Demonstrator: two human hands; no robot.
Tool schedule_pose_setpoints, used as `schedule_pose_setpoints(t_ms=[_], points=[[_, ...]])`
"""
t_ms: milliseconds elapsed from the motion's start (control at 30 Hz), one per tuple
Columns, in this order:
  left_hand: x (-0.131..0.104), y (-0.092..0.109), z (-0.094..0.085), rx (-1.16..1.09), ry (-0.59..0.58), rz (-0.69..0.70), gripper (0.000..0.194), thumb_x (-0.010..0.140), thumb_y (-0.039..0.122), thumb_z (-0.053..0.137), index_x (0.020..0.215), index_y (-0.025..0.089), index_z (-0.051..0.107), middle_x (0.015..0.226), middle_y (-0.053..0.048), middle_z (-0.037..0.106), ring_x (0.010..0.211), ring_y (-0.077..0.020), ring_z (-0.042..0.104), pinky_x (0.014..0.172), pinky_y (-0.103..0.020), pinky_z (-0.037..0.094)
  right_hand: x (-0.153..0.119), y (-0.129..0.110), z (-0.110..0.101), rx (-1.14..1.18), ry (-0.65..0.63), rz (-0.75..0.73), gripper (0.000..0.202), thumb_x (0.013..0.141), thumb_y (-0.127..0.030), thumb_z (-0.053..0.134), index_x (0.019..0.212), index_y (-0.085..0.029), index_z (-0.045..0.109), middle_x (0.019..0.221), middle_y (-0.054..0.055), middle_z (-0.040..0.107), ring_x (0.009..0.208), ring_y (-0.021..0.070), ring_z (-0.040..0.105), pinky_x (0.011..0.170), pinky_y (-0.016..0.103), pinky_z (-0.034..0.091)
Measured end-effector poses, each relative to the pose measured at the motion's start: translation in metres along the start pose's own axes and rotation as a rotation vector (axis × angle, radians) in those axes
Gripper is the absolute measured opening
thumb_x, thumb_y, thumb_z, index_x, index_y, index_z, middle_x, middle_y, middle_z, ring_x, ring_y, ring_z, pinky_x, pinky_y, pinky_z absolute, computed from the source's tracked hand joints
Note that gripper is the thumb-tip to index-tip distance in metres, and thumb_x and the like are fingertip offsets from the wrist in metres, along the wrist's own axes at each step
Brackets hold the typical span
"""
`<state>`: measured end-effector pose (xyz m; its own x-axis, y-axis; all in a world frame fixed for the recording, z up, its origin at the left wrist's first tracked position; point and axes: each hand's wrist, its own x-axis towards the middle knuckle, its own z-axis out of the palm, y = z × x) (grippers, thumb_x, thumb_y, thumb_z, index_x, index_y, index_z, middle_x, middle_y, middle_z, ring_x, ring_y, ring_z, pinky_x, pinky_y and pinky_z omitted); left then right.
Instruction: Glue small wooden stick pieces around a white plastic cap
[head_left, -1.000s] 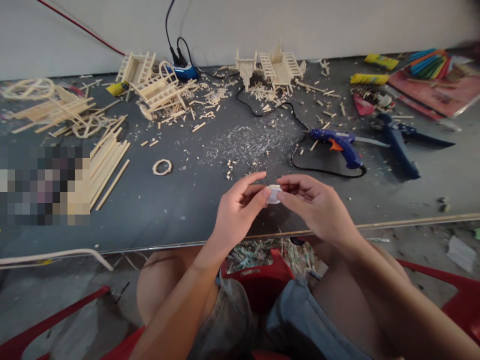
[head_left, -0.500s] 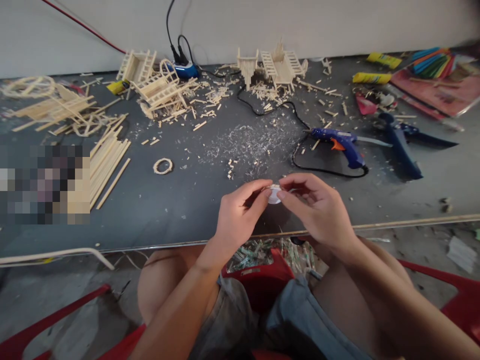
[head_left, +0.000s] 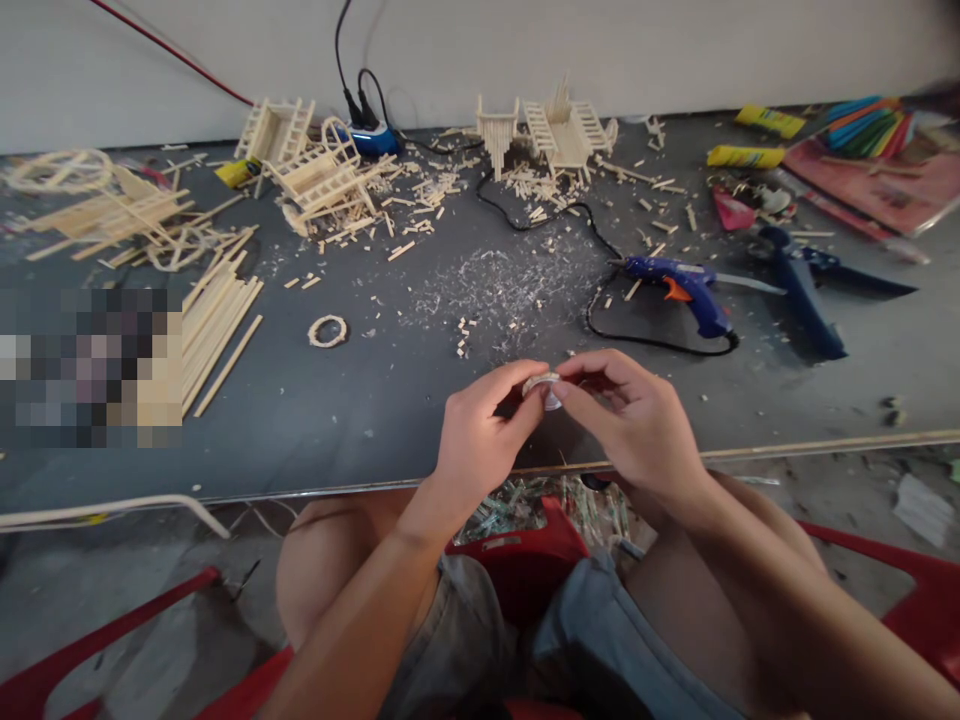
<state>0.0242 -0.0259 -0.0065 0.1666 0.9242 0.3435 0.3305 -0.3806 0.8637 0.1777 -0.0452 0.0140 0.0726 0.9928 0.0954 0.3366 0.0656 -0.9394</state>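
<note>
Just above the front of the dark table, my left hand [head_left: 484, 420] and my right hand [head_left: 637, 415] meet, thumbs and fingertips pinched. Between them is a small ring of wooden stick pieces [head_left: 541, 380], with a whitish round piece [head_left: 553, 402] showing below it. My fingers cover much of both, so I cannot tell whether they are joined. A similar wooden ring [head_left: 328, 331] lies flat on the table to the left. Tiny cut stick bits [head_left: 463, 335] are scattered just beyond my hands.
A blue glue gun [head_left: 690, 285] with a black cord lies at right, beside blue-handled cutters [head_left: 806, 290]. Long sticks [head_left: 221, 345] lie at left. Stick-built models [head_left: 566, 135] stand along the wall near a blue power socket [head_left: 371, 138]. Yellow tubes [head_left: 745, 157] lie at the back right.
The small ring has tilted between my fingers, so its wooden edge shows more and the whitish round face shows less. My hands have barely shifted.
</note>
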Motion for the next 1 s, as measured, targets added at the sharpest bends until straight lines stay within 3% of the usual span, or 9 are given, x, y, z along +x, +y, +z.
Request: schedule_pose_setpoints(t_ms=[667,1000], points=[[-0.0004,0.0001,-0.0002,0.041,0.043,0.069,0.014,0.084,0.016,0.063,0.096,0.021,0.069,0.086,0.0,0.075,0.073,-0.01,0.068,0.069,-0.02,0.054,-0.0019,-0.0005,0.0025,-0.01,-0.001,0.001,0.008,0.082,-0.025,0.064,0.089,-0.021,0.066,0.085,0.001,0.067,0.076,0.0126,0.061,0.071,0.026,0.049],[-0.0012,0.0025,-0.0013,0.036,0.029,-0.021,0.015,0.085,0.022,0.062,0.098,0.023,0.069,0.087,-0.001,0.075,0.073,-0.014,0.069,0.071,-0.026,0.056,-0.0017,0.0014,0.0042,0.034,-0.011,0.039,0.019,0.081,-0.028,0.065,0.098,-0.021,0.064,0.092,0.004,0.067,0.08,0.0149,0.063,0.074,0.03,0.051]])
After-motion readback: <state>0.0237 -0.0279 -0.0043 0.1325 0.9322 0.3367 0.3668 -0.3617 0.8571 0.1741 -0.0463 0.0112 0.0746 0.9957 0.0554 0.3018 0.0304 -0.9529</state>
